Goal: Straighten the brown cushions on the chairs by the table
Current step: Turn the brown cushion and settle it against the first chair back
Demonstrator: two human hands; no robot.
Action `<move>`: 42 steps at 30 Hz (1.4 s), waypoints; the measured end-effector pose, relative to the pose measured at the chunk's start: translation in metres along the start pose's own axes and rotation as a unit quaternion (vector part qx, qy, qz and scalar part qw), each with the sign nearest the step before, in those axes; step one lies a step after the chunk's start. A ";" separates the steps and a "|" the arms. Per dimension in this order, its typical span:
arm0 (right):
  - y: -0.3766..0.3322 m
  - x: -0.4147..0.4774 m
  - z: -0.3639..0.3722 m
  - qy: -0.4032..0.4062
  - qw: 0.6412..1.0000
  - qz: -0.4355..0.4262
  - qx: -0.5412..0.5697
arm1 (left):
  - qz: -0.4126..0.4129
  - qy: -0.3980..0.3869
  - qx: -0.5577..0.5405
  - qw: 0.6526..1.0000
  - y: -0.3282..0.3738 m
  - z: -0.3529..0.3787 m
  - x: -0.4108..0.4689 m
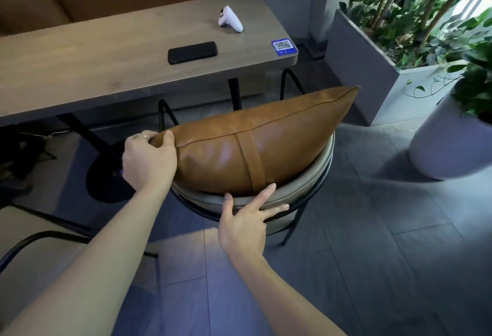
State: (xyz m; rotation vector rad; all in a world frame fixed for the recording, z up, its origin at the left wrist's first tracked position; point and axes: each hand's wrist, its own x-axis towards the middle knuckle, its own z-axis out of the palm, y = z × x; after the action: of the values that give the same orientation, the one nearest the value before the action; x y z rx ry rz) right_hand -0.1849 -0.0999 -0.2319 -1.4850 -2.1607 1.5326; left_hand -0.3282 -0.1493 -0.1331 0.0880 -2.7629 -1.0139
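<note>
At the near edge of the round chair [287, 197], the right hand [246, 225] has its fingers [266, 193] spread wide, their tips touching the bottom of the brown leather cushion [255, 146]. The cushion stands on its edge on the seat. The left hand [149, 160] pinches its left corner. Beyond, the bench [80, 69] carries a black phone [192, 52] and a white game controller [229, 19].

A person's left hand [149, 158] pinches the near-left corner of a brown leather cushion [255, 144] standing on edge on a grey round chair [300, 192] w/ black metal legs. The right hand [245, 225], fingers spread, rests against the chair's seat rim just below the cushion. Behind: wooden table [80, 69] w/ 1 black phone [192, 52], 1 white controller [230, 19], QR sticker [284, 47]. Planters [372, 75] at right.
</note>
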 end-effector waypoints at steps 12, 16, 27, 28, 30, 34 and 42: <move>-0.035 0.002 0.046 0.016 1.000 0.015 0.003 | 0.206 -0.071 0.171 0.961 0.002 0.003 -0.012; -0.023 -0.008 0.014 -0.039 0.997 -0.028 -0.064 | 0.208 -0.115 0.191 0.952 0.007 -0.001 -0.017; 0.009 0.070 -0.077 -0.036 0.958 0.112 0.262 | 0.333 -0.288 0.215 0.872 0.065 0.044 -0.064; 0.009 0.074 -0.075 -0.045 0.959 0.111 0.257 | 0.335 -0.272 0.231 0.872 0.063 0.049 -0.066; 0.007 0.076 -0.070 -0.039 0.961 0.115 0.250 | 0.353 -0.227 0.250 0.873 0.056 0.058 -0.068; 0.004 0.080 -0.056 -0.041 0.961 0.124 0.244 | 0.369 -0.193 0.247 0.875 0.051 0.067 -0.060; -0.005 0.091 -0.038 -0.104 0.965 0.122 0.208 | 0.359 -0.190 0.269 0.873 0.050 0.064 -0.044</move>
State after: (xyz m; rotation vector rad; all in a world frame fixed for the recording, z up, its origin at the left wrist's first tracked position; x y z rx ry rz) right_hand -0.2140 -0.0067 -0.2476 -1.5369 -1.6384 2.1493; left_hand -0.2977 -0.0655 -0.1560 -1.0765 -2.9003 -0.0581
